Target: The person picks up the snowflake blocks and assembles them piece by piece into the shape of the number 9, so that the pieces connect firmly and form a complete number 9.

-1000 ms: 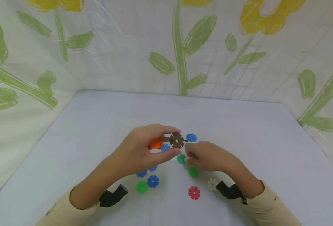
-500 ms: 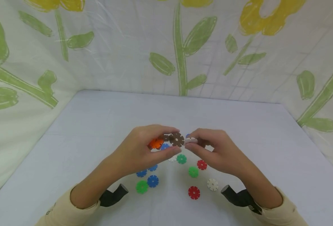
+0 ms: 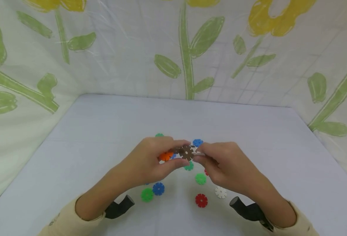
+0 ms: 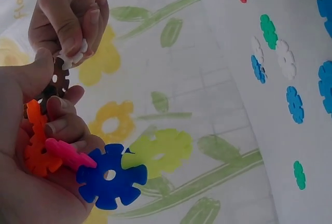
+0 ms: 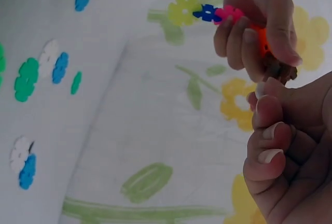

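Observation:
My left hand (image 3: 148,160) grips a chain of slotted flower-shaped discs above the table. In the left wrist view the chain runs from a yellow-green disc (image 4: 174,149) through a dark blue disc (image 4: 124,182) and a pink disc (image 4: 67,152) to an orange disc (image 4: 41,154), partly behind the fingers. At its other end, a brown disc (image 3: 186,152) sits between left thumb and fingers. My right hand (image 3: 230,162) pinches a white disc (image 4: 75,57), seen nearly edge-on at the brown disc's right rim. Whether their slots interlock I cannot tell.
Loose discs lie on the white table (image 3: 102,118): a red disc (image 3: 201,200), a white one (image 3: 221,192), a bright green one (image 3: 201,179), a blue one (image 3: 158,188) and several others. A flower-patterned curtain (image 3: 132,49) stands behind the table.
My right hand was lower, its fingers curled beside the loose discs; it has risen and brought a white disc against the brown one. My left hand has shifted slightly right and down.

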Motion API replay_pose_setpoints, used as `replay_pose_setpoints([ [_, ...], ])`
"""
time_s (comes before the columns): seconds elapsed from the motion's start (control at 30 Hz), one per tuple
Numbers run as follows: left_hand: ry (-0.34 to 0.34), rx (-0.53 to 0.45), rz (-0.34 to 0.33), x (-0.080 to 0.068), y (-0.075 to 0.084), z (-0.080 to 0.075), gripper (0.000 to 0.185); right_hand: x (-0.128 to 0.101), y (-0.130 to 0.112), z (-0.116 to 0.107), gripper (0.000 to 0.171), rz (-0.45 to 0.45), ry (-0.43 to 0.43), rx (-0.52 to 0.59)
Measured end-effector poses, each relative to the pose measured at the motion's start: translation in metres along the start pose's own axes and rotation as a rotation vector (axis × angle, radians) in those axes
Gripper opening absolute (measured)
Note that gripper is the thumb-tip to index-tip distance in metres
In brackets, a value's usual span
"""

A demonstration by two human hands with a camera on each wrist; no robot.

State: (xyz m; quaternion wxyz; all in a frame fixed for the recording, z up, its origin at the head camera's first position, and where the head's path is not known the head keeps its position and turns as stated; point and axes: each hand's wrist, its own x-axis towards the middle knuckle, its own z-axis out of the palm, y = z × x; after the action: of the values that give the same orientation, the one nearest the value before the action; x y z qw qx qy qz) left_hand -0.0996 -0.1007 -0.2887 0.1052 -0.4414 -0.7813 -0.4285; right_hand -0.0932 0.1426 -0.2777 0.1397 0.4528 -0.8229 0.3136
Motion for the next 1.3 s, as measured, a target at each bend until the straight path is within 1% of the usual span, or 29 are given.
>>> replay_pose_setpoints([
  [0.17,-0.027,-0.009,-0.031,-0.001,-0.002,0.004,0.041,0.000,0.000,0.003,0.018,0.026,-0.019,0.003],
  [0.27,-0.022,-0.005,-0.035,0.000,-0.003,0.003,0.041,0.002,0.003,0.005,0.017,0.021,-0.010,0.020],
  [0.47,0.015,0.064,-0.013,0.002,-0.001,-0.006,0.038,0.008,0.012,0.006,0.020,0.008,0.015,0.132],
  [0.57,0.009,0.095,-0.014,0.003,-0.001,-0.008,0.039,0.009,0.018,0.005,0.024,0.033,-0.004,0.142],
  [0.63,0.003,0.102,-0.022,0.003,-0.001,-0.009,0.040,0.008,0.024,0.004,0.026,0.062,-0.037,0.110],
  [0.73,0.001,0.108,-0.038,0.003,-0.002,-0.010,0.040,0.005,0.038,0.006,0.028,0.134,-0.120,0.044],
  [0.83,0.000,0.095,-0.063,0.003,-0.001,-0.011,0.038,0.001,0.056,0.013,0.028,0.257,-0.258,-0.017],
  [0.93,-0.008,0.069,-0.087,0.002,0.000,-0.011,0.036,-0.003,0.073,0.023,0.030,0.371,-0.406,-0.051],
  [0.97,-0.010,0.063,-0.094,0.002,0.000,-0.011,0.036,-0.004,0.077,0.027,0.031,0.399,-0.449,-0.064],
  [1.03,-0.014,0.051,-0.101,0.002,0.000,-0.011,0.036,-0.006,0.082,0.032,0.032,0.420,-0.513,-0.090],
  [1.13,-0.015,0.038,-0.112,0.002,0.000,-0.012,0.037,-0.007,0.086,0.037,0.032,0.409,-0.544,-0.139],
  [1.3,-0.017,0.033,-0.126,0.002,0.000,-0.013,0.036,-0.008,0.087,0.038,0.031,0.437,-0.517,-0.203],
])
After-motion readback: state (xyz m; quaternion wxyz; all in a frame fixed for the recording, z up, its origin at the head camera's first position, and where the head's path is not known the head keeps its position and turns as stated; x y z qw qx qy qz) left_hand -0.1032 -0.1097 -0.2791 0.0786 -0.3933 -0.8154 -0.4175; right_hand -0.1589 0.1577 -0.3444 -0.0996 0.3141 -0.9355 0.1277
